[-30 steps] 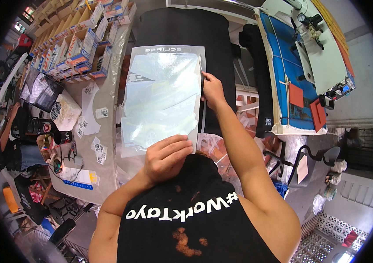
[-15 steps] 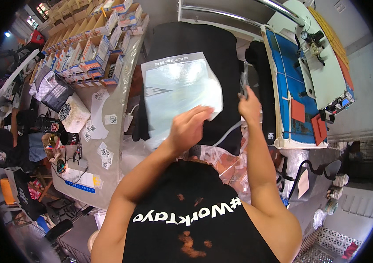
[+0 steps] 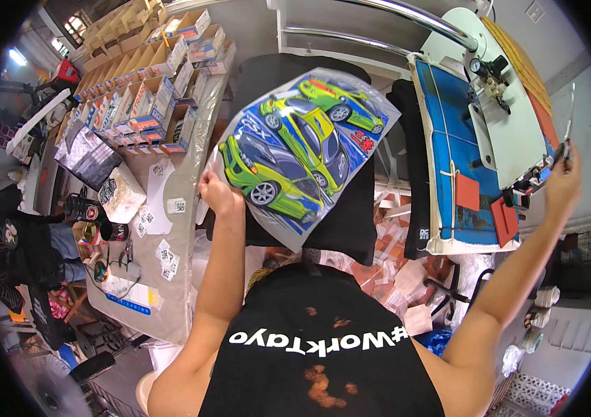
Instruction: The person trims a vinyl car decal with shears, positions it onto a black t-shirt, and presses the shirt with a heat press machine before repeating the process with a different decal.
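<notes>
My left hand (image 3: 222,193) pinches the left edge of a large clear film sheet (image 3: 300,241). Green and yellow cars on a blue ground are printed across it. The sheet is raised and tilted above a black cloth (image 3: 261,75), which is spread over a flat support and partly hidden by it. Far out to the right, my right hand (image 3: 563,179) is closed around a slender tool (image 3: 570,115) with a long pale shaft pointing up and a darker grip. Its exact kind is hard to make out. That hand is beside the press machine's right end.
A blue-topped padded frame (image 3: 452,125) and a pale press machine (image 3: 511,132) with a gauge stand at right. On the left, a table (image 3: 170,278) bears partitioned cardboard boxes (image 3: 153,104), stickers and cups. A person in dark clothing (image 3: 14,243) is beyond it. Paper scraps (image 3: 406,278) litter the floor.
The film sheet has turned to show its car print, and my left hand has moved left onto its edge. My right hand has swung far right with the slender tool.
</notes>
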Available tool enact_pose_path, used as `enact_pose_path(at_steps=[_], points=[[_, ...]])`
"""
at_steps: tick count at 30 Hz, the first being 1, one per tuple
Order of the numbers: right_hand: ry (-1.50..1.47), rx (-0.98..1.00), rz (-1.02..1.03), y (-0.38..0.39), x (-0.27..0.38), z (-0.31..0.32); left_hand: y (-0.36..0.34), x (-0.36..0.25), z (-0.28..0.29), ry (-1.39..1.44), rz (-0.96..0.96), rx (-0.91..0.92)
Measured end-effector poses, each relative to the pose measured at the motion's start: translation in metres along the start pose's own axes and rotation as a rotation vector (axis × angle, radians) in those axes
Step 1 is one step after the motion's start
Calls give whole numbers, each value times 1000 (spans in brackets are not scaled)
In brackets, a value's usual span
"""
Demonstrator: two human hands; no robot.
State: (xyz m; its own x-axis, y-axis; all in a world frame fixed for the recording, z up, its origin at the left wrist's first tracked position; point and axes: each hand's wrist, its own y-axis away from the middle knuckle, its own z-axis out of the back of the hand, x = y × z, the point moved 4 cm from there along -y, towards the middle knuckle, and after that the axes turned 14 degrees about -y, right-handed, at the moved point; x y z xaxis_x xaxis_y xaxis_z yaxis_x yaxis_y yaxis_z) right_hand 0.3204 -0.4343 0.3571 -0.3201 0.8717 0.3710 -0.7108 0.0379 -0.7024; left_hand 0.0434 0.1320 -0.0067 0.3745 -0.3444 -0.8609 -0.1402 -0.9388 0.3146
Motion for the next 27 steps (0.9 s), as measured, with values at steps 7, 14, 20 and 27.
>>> enact_pose_path(at_steps=[7,14,20,27], points=[[412,372,12,-148,-167,-48,17,16,56,-398,-275,-69],[697,218,-198,-53,33,-34,54,-56,-4,-1568,-1342,1056],[-285,378,170,125,109,-125,37,-15,-6,-1697,-1286,1049],[-382,862,233,345,167,-234,79,1,-42,-1700,-1120,900]])
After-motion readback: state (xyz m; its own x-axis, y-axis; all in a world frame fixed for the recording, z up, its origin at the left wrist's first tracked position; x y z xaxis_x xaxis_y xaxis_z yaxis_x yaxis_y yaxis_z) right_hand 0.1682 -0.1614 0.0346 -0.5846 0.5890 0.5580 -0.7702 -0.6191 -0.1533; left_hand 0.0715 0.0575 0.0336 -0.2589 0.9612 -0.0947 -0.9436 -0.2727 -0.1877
